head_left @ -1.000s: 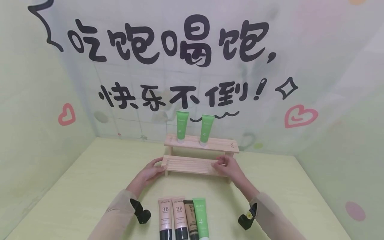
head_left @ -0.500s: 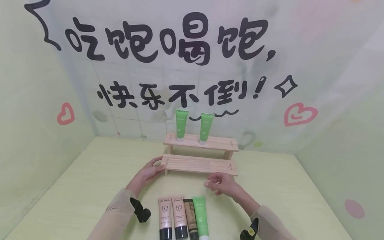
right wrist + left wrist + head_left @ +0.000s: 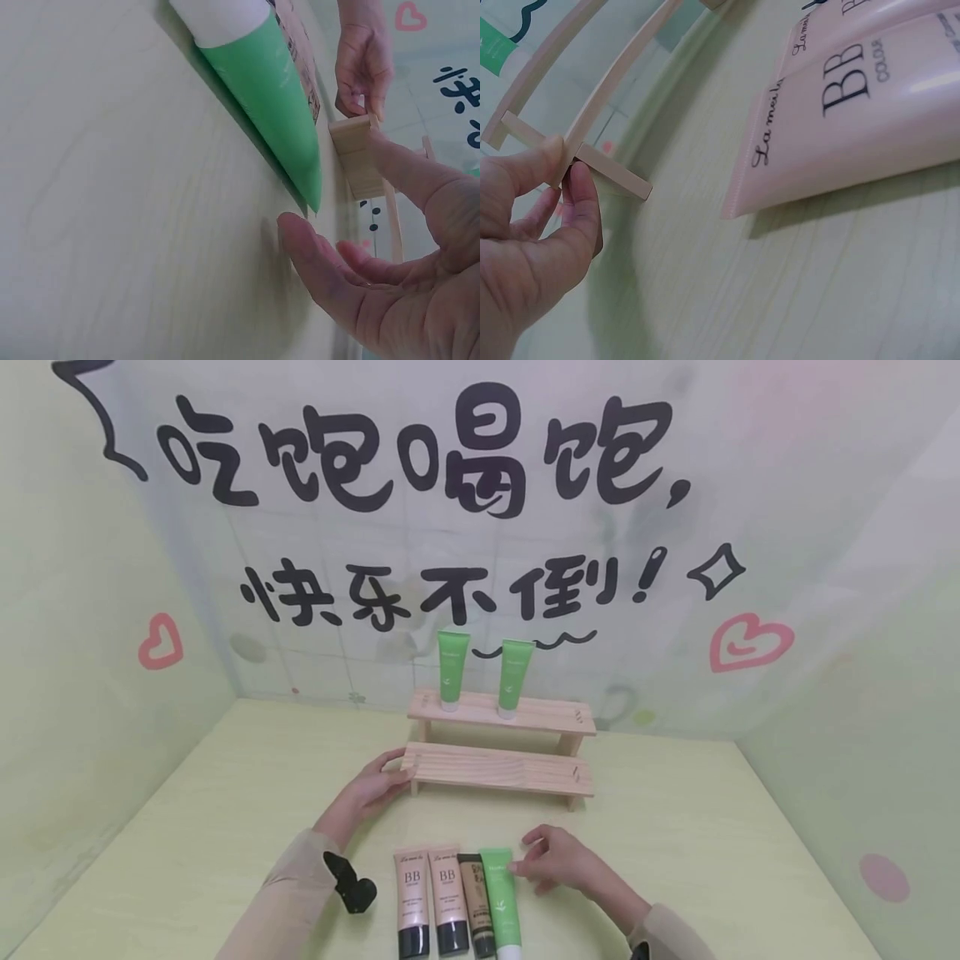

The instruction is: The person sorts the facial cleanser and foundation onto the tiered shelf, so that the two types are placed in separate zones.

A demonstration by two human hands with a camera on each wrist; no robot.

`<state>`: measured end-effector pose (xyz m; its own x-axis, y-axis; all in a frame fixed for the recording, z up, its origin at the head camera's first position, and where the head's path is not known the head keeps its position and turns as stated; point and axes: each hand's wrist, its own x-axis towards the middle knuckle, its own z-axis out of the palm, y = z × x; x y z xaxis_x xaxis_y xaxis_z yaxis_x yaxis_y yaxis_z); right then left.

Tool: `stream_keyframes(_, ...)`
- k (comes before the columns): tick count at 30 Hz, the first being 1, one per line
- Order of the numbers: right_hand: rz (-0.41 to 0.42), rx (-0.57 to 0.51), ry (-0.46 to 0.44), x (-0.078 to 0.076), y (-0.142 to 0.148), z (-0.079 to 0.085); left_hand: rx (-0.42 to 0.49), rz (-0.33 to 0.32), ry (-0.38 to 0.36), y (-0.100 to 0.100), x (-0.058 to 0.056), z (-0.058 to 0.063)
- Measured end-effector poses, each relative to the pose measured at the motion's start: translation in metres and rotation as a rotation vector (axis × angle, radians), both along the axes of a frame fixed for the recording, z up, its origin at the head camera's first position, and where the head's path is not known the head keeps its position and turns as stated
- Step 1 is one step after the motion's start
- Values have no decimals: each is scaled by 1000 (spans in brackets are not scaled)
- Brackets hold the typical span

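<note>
My left hand [image 3: 375, 787] grips the left end of the two-tier wooden stand [image 3: 495, 770]; in the left wrist view its thumb and fingers pinch the lower board [image 3: 604, 86]. My right hand [image 3: 558, 860] is just right of a green tube [image 3: 500, 893] lying on the table. In the right wrist view the thumb and fingers [image 3: 300, 236] are spread near the flat end of that tube [image 3: 266, 97], apart from it and holding nothing. Left of it lie a brown tube [image 3: 475, 893] and two pink BB tubes [image 3: 412, 889] [image 3: 447, 887] with black caps.
Two green tubes [image 3: 453, 670] [image 3: 516, 678] stand upright, caps down, on the stand's upper board [image 3: 555, 720]. Behind the pale yellow table [image 3: 225, 860] rises a wall [image 3: 360, 543] with black lettering. Side walls bound the table at left and right.
My right hand has left the right end of the lower board and come down toward the person, beside the lying green tube. My left hand keeps its grip on the stand.
</note>
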<state>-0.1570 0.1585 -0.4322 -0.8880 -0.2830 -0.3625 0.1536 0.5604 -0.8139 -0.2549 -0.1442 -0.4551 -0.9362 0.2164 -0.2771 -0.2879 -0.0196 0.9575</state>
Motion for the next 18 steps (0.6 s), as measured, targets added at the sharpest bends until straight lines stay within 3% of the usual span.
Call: stream_keyframes(18,29,119,-14,22,-19,-4,-12,-10,-2,-2,-3,-3)
